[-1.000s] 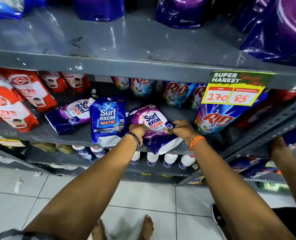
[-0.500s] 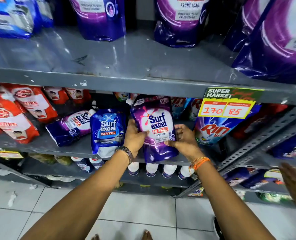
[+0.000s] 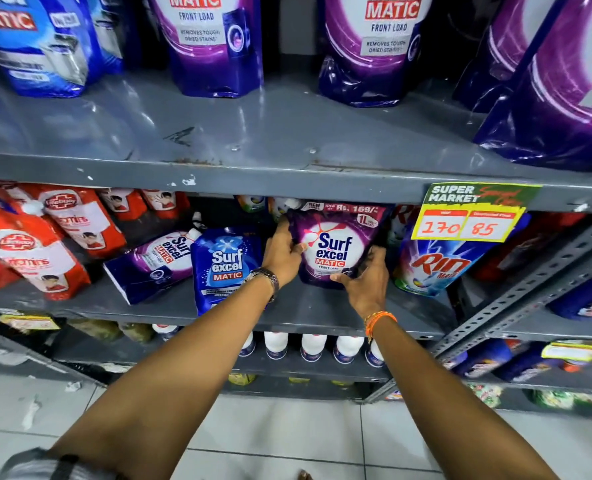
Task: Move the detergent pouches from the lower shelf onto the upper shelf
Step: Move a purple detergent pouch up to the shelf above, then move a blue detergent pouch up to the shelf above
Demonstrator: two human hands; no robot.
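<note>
- Purple plastic is what we hold: the purple pouch (image 3: pixel 336 249), marked "Surf excel Matic Front Load", is upright in the middle of the frame, just under the front edge of the upper shelf (image 3: pixel 253 133).
- Our left hand (image 3: pixel 282 256) is closed on the left edge of this pouch, with the fingers curled around its upper left side and the thumb on its front.
- Our right hand (image 3: pixel 365 282) is closed on its lower right corner, with the thumb on the front face.
- The bottom of the pouch appears to be raised a little above the lower shelf (image 3: pixel 322 315), but we cannot tell this for certain.
- Just left of our left hand stands a blue pouch (image 3: pixel 223 268), and further left a second purple pouch (image 3: pixel 152 263) lies on its side.
- At the right, a Rin pouch (image 3: pixel 433 268) leans under the yellow price tag (image 3: pixel 471 216), which reads 170 and 85.
- Red Lifebuoy packs (image 3: pixel 41 244) fill the left part of the lower shelf.
- On the upper shelf, large purple pouches (image 3: pixel 367 46) stand at the back, with bare grey metal in front of them.
</note>
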